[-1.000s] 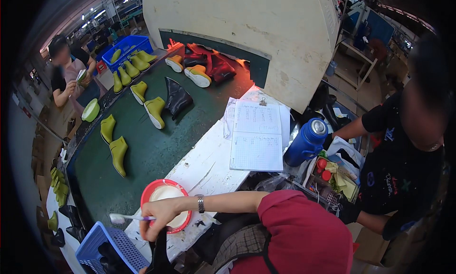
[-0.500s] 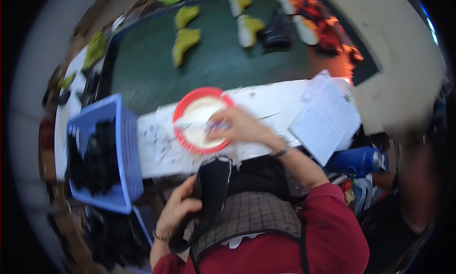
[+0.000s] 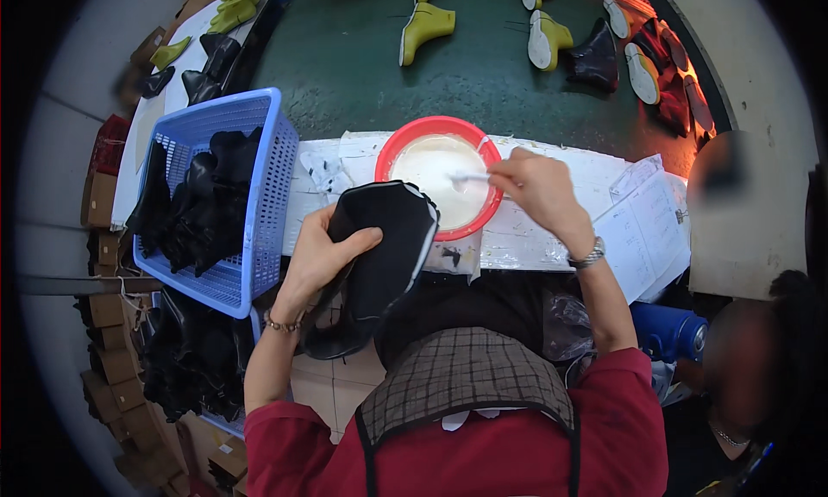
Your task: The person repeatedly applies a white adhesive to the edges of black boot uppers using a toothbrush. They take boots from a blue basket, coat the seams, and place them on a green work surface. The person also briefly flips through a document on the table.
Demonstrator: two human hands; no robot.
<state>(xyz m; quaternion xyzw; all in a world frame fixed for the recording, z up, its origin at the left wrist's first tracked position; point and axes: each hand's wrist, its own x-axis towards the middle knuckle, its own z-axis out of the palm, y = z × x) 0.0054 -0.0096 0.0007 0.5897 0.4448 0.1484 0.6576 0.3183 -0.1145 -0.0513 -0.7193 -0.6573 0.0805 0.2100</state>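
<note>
My left hand (image 3: 312,257) grips a black boot upper (image 3: 379,247), thumb on its inner face and fingers hidden behind it. A pale strip runs along the upper's right edge, and its top overlaps the near left side of a red bowl (image 3: 414,128). White liquid (image 3: 421,162) fills much of that bowl. Over its right rim, my right hand (image 3: 542,192) pinches a brush (image 3: 483,177) with a pale handle; the brush's tip is at the liquid. Whether the tip is below the surface is hard to see.
A blue basket (image 3: 259,238) of black uppers stands left, another below it. Yellow boot lasts (image 3: 427,33) and dark boots (image 3: 595,57) rest on the green surface (image 3: 345,75) beyond. Papers (image 3: 638,238) lie right, near a blue flask (image 3: 668,329). Another person is at the right edge.
My left hand has raised the boot upper toward the bowl. My right hand has moved from above the liquid to the bowl's right rim, still with the brush. The view has shifted.
</note>
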